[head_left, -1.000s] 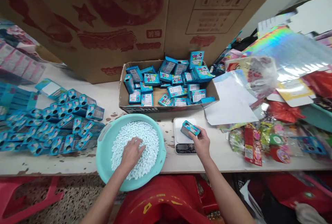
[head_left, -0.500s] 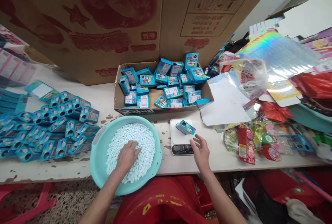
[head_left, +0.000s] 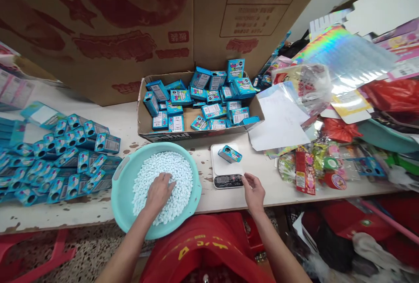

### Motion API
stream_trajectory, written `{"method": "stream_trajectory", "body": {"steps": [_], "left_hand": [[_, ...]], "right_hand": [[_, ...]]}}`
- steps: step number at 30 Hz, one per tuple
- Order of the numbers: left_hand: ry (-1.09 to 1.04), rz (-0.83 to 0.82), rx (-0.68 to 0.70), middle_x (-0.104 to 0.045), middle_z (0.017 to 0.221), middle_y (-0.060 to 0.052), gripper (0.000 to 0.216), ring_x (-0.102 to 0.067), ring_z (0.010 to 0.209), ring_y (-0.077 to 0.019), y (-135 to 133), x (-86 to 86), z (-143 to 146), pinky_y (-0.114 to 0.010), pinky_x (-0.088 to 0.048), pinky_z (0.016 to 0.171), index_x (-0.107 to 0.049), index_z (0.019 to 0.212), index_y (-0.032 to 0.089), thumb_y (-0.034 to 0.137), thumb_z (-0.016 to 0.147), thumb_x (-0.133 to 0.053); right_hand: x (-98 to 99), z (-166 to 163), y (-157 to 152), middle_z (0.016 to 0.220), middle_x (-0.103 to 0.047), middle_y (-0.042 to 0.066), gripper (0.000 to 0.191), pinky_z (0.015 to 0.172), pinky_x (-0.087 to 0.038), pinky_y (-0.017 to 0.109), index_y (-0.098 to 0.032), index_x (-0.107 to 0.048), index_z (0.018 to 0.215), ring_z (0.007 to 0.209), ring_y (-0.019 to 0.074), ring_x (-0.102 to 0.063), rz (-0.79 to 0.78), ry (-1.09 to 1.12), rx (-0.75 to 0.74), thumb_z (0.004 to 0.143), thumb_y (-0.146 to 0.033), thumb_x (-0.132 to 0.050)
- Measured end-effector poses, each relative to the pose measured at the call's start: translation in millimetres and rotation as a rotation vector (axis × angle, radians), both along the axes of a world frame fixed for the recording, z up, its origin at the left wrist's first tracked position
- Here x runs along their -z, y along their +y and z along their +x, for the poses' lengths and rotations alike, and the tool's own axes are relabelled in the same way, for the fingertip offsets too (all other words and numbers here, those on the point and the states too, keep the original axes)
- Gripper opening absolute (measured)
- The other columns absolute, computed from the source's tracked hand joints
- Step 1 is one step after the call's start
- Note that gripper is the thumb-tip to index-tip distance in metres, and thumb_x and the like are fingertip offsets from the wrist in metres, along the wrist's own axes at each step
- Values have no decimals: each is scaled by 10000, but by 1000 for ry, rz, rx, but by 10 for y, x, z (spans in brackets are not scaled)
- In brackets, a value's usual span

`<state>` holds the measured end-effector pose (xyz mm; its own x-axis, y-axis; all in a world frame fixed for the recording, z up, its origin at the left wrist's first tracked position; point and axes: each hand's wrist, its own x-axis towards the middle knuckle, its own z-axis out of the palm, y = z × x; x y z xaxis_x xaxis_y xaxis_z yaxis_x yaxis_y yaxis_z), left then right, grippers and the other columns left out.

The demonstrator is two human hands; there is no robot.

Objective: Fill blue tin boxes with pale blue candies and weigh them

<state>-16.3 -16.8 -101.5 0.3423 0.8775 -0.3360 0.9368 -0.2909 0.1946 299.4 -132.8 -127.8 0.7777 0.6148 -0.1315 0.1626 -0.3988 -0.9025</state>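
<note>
Letting go of the small blue box [head_left: 230,154], you have drawn your right hand [head_left: 253,192] back to the near edge of the scale [head_left: 225,169]. The box now lies alone on the white pan, nothing touching it. That hand is empty, fingers loosely spread beside the display. Your left hand [head_left: 159,193] rests in the teal basin [head_left: 119,187], fingers curled into the white candies [head_left: 176,171]; whether it has gathered any cannot be told.

Glossy plastic basin [head_left: 121,187]; matt cardboard tray [head_left: 143,122]; chipped tabletop [head_left: 81,211].
</note>
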Motion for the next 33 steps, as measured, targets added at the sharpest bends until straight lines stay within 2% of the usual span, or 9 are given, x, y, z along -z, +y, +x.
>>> {"method": "stream_trajectory", "body": {"steps": [10, 16, 19, 21, 24, 27, 30, 33], "left_hand": [[86, -87, -52, -569, 1043, -93, 275, -569, 913, -231, 54, -68, 113, -307, -411, 708, -546, 1058, 176, 345, 926, -374], [16, -164, -98, -568, 1005, -79, 163, -579, 812, -195, 37, -59, 107, -288, -389, 666, -552, 951, 177, 235, 889, -413], [-151, -284, -151, -584, 822, -27, 70, -562, 764, -174, 34, -79, 84, -271, -378, 677, -553, 850, 188, 175, 805, -501], [-298, -425, -212, -534, 665, 17, 40, -533, 674, -155, 21, -105, 54, -257, -368, 634, -545, 781, 195, 184, 743, -551], [-601, -691, -407, -480, 584, 49, 139, -472, 540, -118, -21, -157, -22, -240, -354, 540, -527, 732, 188, 263, 665, -622], [-956, -898, -619, -500, 570, 51, 246, -474, 499, -96, -64, -211, -114, -230, -369, 516, -528, 771, 179, 327, 637, -672], [-1228, -904, -783, -582, 643, 9, 276, -527, 536, -99, -67, -229, -156, -212, -366, 491, -548, 823, 172, 370, 669, -662], [-1336, -782, -967, -602, 659, -13, 294, -527, 507, -84, -6, -229, -104, -186, -334, 426, -550, 760, 149, 416, 686, -648]], "right_hand": [[-7, 91, -94, 849, -684, 98, 376, 764, -517, 397, -160, -643, 836, 762, 212, -635, -33, -11, 34, 676, -500, -644], [-30, 47, -4, 874, -664, 96, 366, 754, -519, 398, -162, -628, 882, 771, 211, -628, -27, -21, -5, 697, -478, -636], [-85, 21, 142, 996, -625, 113, 408, 776, -516, 393, -161, -599, 984, 868, 216, -612, 0, -32, -39, 720, -471, -631], [-134, 0, 282, 1108, -581, 126, 472, 806, -511, 392, -168, -563, 1078, 973, 226, -585, 26, -35, -76, 721, -468, -639], [-202, -33, 526, 1236, -510, 133, 635, 856, -494, 407, -188, -492, 1210, 1100, 246, -524, 65, -61, -163, 675, -469, -686], [-242, -56, 744, 1121, -588, 107, 593, 843, -490, 410, -172, -543, 1144, 991, 236, -569, 45, -69, -222, 659, -477, -694], [-298, -84, 852, 906, -638, 58, 474, 796, -491, 395, -158, -607, 984, 819, 207, -588, 18, -62, -225, 659, -494, -685], [-464, -168, 824, 869, -624, 36, 442, 796, -482, 382, -173, -613, 960, 803, 201, -577, 35, -100, -248, 664, -492, -691]]}}
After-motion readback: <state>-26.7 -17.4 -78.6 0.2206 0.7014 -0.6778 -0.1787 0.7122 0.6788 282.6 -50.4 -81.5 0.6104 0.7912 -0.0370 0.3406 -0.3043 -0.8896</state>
